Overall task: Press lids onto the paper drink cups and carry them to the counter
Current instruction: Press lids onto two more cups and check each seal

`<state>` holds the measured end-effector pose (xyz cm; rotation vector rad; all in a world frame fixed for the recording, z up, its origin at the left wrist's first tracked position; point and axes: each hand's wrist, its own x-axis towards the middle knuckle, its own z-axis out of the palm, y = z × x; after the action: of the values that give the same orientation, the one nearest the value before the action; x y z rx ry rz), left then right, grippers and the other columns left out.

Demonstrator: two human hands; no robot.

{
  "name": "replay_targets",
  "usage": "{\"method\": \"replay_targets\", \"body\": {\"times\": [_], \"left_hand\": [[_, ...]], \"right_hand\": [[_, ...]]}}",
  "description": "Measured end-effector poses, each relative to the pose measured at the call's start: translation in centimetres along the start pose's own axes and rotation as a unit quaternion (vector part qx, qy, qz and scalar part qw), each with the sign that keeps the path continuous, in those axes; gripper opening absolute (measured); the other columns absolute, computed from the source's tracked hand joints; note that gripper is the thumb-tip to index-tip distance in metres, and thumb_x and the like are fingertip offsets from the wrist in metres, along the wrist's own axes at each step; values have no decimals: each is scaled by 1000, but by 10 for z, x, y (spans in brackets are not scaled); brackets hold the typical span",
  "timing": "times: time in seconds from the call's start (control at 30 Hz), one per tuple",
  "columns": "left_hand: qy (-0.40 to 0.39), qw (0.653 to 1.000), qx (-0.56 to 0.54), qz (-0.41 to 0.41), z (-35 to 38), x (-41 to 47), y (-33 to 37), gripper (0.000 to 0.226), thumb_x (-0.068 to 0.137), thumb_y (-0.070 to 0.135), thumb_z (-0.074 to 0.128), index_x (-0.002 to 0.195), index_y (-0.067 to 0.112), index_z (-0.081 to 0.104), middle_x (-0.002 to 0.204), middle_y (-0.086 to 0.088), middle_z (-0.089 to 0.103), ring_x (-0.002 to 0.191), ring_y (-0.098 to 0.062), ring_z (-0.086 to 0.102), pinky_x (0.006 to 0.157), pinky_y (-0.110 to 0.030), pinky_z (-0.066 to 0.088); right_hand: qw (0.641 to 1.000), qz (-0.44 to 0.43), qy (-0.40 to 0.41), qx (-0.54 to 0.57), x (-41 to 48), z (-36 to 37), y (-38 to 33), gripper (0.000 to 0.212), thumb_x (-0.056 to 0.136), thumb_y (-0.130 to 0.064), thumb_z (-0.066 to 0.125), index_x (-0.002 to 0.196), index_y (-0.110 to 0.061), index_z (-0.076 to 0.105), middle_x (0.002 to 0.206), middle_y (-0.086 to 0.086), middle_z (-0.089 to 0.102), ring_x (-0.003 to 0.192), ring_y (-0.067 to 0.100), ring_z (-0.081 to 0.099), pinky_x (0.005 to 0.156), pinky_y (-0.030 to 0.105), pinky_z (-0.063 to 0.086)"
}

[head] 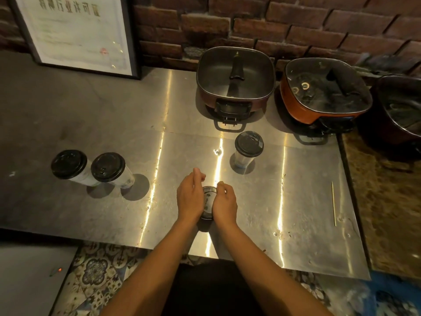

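Warm glare streaks on steel table (307, 201); brick wall (296, 23) behind; patterned tile floor (95, 270) below.

The near cup (208, 202) is mostly hidden; the rightmost pot (401, 110), apparently lidded, is cropped.

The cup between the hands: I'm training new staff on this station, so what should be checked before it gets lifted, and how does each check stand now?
1. Lid on the cup: ok.
2. Lid pressed down all round: cannot tell; the left hand and right hand cover the rim.
3. Hands on both sides of the cup: ok. Firm grip: cannot tell.
4. Cup upright on the steel table: ok.
5. Far-left cup, left cup and right cup lidded: ok.
6. Skewer apart from the cup, off to the right: ok.
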<state>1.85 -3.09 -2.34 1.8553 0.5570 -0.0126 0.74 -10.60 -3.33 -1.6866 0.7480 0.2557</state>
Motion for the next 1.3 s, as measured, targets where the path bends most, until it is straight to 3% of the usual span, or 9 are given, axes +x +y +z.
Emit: {"method": "replay_targets", "body": {"times": [0.07,0.23,0.47,0.6,0.77,1.0,1.1,1.2,1.3], "left_hand": [[-6,999,13,47,-2,2,1,55,105,50,29,109,16,71,114,-1,72,107,-17,65,99,-38,51],[-19,994,-8,104,-6,3,0,55,92,58,28,104,22,69,107,3,72,102,-11,65,92,-25,48],[-3,995,-89,35,-25,5,9,58,102,57,26,115,20,68,111,6,71,105,-10,64,85,-15,43],[-1,994,-107,-7,-33,0,3,53,107,49,25,116,19,68,109,5,71,102,-12,67,80,-16,46],[3,992,-120,-44,-36,-12,-12,53,108,48,28,118,17,69,113,-2,73,104,-16,69,79,-17,48],[17,992,-112,-62,-43,-22,-15,40,108,42,36,116,20,68,111,2,72,102,-14,68,74,-15,50],[10,994,-91,-63,-45,-24,-17,28,107,34,47,120,19,67,116,1,70,106,-18,66,89,-28,55],[11,996,-59,-64,-49,-28,-18,16,103,26,58,115,22,68,114,5,66,105,-14,63,74,-12,49],[-8,995,-72,-73,-56,-32,-20,17,100,29,63,114,21,67,108,7,66,98,-14,67,57,-7,52]], "right_hand": [[1000,4,-8,15,-5,-5,2,16,109,-40,34,121,-36,45,115,-6,56,102,17,57,80,26,45],[970,-179,16,-166,-7,-19,15,51,104,-54,34,149,-31,40,156,-2,44,143,22,40,122,51,29],[792,-443,-60,-417,-5,-21,6,54,101,-57,35,144,-30,54,159,1,45,151,26,32,124,60,-6],[705,-480,-89,-515,0,-15,4,59,99,-62,33,141,-28,57,154,4,50,148,33,39,120,67,-7],[704,-472,-88,-523,3,-12,7,54,98,-59,38,136,-29,61,149,1,57,141,29,48,122,67,9],[756,-443,-104,-469,7,-12,7,58,91,-63,48,135,-27,59,144,2,57,132,25,53,111,46,41],[862,-352,-82,-355,14,-21,-3,58,83,-63,62,129,-28,60,131,-5,60,118,15,55,101,37,51],[975,-171,-59,-125,17,-43,-19,33,88,-43,74,113,-22,70,112,-2,69,105,16,64,96,40,55],[993,-34,-96,60,7,-65,-24,14,93,-38,68,98,-24,71,105,8,71,101,26,72,80,39,61]]}}
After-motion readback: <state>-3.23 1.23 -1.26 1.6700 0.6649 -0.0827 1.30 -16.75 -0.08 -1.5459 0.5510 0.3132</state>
